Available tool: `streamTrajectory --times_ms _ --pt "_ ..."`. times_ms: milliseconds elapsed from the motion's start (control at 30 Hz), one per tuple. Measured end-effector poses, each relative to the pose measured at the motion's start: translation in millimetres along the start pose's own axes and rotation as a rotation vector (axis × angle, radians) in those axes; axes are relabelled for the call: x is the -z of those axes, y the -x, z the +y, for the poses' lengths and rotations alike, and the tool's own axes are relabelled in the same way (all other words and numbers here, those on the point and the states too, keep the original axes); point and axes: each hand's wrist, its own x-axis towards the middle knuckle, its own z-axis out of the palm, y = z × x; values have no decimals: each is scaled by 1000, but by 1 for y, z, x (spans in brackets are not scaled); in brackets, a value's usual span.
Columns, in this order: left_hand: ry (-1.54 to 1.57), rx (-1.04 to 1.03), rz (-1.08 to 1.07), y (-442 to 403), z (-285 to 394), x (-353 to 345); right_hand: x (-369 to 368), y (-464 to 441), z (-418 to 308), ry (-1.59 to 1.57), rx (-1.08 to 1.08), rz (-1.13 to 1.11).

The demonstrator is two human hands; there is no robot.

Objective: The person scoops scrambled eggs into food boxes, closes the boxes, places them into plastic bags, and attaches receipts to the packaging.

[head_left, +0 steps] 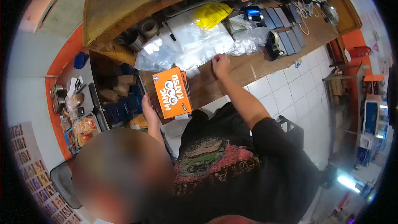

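An orange printed stack [172, 93], several layers thick, lies at the left end of the wooden counter [244, 67]. My left hand [148, 107] is beside its left edge, fingers stretched out; whether it touches the stack is unclear. At the counter's front edge, my right hand [221, 65] has its fingers curled together against the near edge of the clear plastic bags [199, 41]. What its fingertips hold, if anything, is too small to tell. A yellow plastic bag [212, 15] lies on top of the clear bags.
Grey boxes [286, 43] and a tape dispenser [274, 45] stand on the counter's right part, near white cables [304, 14]. A raised wooden shelf [110, 16] curves along the back. Trays and scissors [78, 84] are at the left. White floor tiles [290, 74] show beyond the counter.
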Motion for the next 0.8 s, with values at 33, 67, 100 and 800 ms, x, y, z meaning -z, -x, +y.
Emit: streamTrajectory --times_ms 33,67,100,800 --pt "-114 -110 128 15 15 -2 4 -13 4 1 1 -23" --pt "-166 -229 124 31 30 -6 13 -30 1 13 177 -31" --pt "-174 -313 113 46 44 -12 18 -49 -5 21 359 -31" --pt "-1151 -841 43 -55 -71 -300 16 -139 11 -109 682 -661"
